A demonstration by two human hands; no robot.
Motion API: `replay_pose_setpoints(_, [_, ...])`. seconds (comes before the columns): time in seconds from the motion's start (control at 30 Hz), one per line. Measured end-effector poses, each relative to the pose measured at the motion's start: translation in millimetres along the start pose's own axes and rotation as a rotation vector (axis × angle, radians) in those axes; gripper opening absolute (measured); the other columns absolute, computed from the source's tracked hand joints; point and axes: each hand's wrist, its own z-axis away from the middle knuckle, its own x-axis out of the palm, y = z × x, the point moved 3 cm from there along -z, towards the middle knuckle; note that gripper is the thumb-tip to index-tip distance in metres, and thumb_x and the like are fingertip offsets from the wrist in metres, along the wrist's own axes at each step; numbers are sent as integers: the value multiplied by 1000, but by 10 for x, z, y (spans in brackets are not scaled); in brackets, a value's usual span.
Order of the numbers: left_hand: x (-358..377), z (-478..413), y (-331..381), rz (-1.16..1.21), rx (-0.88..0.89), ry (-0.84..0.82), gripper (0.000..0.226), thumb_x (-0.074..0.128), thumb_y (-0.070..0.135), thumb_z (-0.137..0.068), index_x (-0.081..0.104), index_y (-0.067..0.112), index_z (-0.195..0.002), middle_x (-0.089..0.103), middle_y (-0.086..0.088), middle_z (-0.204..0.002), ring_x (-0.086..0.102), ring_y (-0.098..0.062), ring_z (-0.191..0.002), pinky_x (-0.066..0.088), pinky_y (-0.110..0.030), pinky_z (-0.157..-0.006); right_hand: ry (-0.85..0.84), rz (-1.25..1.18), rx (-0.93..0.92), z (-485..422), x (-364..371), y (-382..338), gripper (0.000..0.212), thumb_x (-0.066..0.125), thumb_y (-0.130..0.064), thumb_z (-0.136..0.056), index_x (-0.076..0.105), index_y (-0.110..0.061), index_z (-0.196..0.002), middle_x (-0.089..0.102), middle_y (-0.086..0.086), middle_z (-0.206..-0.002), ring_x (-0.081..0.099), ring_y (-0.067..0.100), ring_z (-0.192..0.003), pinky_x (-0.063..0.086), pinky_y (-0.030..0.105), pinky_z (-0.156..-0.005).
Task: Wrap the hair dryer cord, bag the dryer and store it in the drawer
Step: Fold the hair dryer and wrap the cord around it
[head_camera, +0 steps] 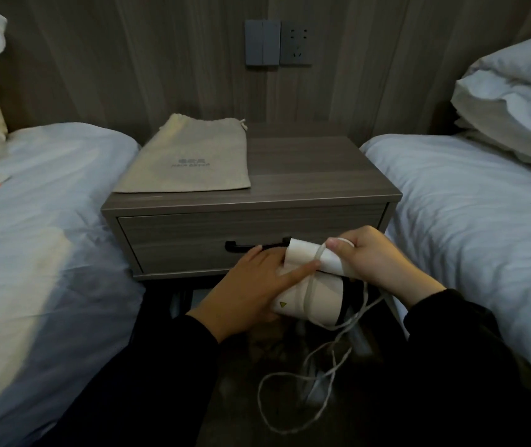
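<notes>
- Head view: the left hand (251, 285) lies fingers-extended over the white hair dryer (309, 285), steadying its body from the left and pressing one finger across a turn of cord (293, 391); it is a flat hold, not a closed fist.
- The right hand (377, 259) is curled around the folded handle end of the dryer, with the thumb pinning a loop of cord against it.
- The dryer is held in the air in front of the closed drawer (251, 233) of the worktop (306, 169), low between the two beds.
- Only a turn or so looks wound on; most of the cord hangs in loose loops toward the floor.
- Risk: the hanging loops cross one another and could knot or snag as more is drawn up, judging by how they lie.
- Risk: the wound turns sit on a smooth, tapering body, so they may slide off if the thumb or finger lifts.
- Risk: the plug end cannot be made out in the dark below; it could swing and knock the worktop's legs.
- Risk: a bulky or slack winding may not pass the drawstring mouth of the cloth bag (190, 159), which lies flat on the worktop's left half.
- Writing: the bag carries a small grey print, seemingly "HAIR DRYER" under a blurred mark.
- The dryer shows a small yellow-green triangle mark; no text is legible on it.
</notes>
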Motion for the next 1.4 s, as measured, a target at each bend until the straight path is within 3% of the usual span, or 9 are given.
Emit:
replay_pose_setpoints(0.33, [76,11,4,65,-56,-25,98,68,40,-73,-3,47,-140,54,-14,-121,54,-31,-102,45,-40,-84,51,-40,-27,-53,56,63,41,56,-39,-87,56,-26,-48,57,-2,-53,55,14,-60,40,30,-59])
replay_pose_setpoints(0.43, [69,43,-102,122,-119,-29,99,67,41,-74,-7,49,-139,48,-11,-128,49,-28,-108,42,-36,-84,98,-122,-132,-54,8,11,13,62,-30,-85,72,-22,-85,70,-4,-84,62,9,-81,47,25,-74])
replay_pose_setpoints(0.6, [24,99,-279,188,-258,-15,106,68,47,-69,-12,49,-138,49,-5,-124,47,-20,-109,46,-35,-89,324,-230,-107,-57,-108,90,29,67,-25,-82,62,-18,-110,60,-2,-107,56,7,-88,42,15,-74])
replay_pose_setpoints(0.67, [-28,114,-325,215,-293,-4,108,71,47,-67,-10,49,-139,49,-5,-124,47,-19,-110,46,-36,-92,456,-207,-71,-45,-140,113,18,68,-25,-80,60,-15,-93,55,3,-101,53,11,-83,36,8,-66])
replay_pose_setpoints(0.73, [-51,129,-353,243,-331,-7,110,73,46,-66,-7,47,-141,50,-4,-125,48,-18,-110,45,-34,-94,460,-153,-34,-51,-137,115,22,69,-31,-78,60,-10,-76,57,5,-85,52,15,-72,36,18,-60])
replay_pose_setpoints(0.83, [-63,135,-358,300,-385,6,112,75,44,-65,-4,44,-145,50,-3,-125,48,-18,-112,43,-30,-94,195,-21,-6,-52,-35,79,25,70,-35,-77,62,-20,-59,58,-2,-70,54,15,-67,39,27,-63])
replay_pose_setpoints(0.93, [-111,139,-370,436,-428,14,113,79,38,-63,2,44,-146,49,0,-133,50,-17,-114,44,-29,-95,62,63,8,-66,20,94,20,68,-27,-80,61,-21,-62,54,-1,-80,52,15,-77,35,24,-70])
replay_pose_setpoints(1.2, [-272,195,-404,822,-465,-101,111,84,22,-62,8,69,-128,50,5,-124,56,-8,-100,50,-13,-73,448,-304,52,-104,-262,241,20,59,-19,-88,60,-7,-72,54,2,-64,47,9,-58,34,15,-50])
replay_pose_setpoints(1.4, [-219,161,-308,1012,-408,-173,102,84,23,-60,20,63,-129,36,15,-143,40,-4,-127,34,-13,-99,290,-971,168,-111,-83,434,30,53,-18,-92,52,-5,-65,44,-1,-37,39,7,-31,34,13,-36])
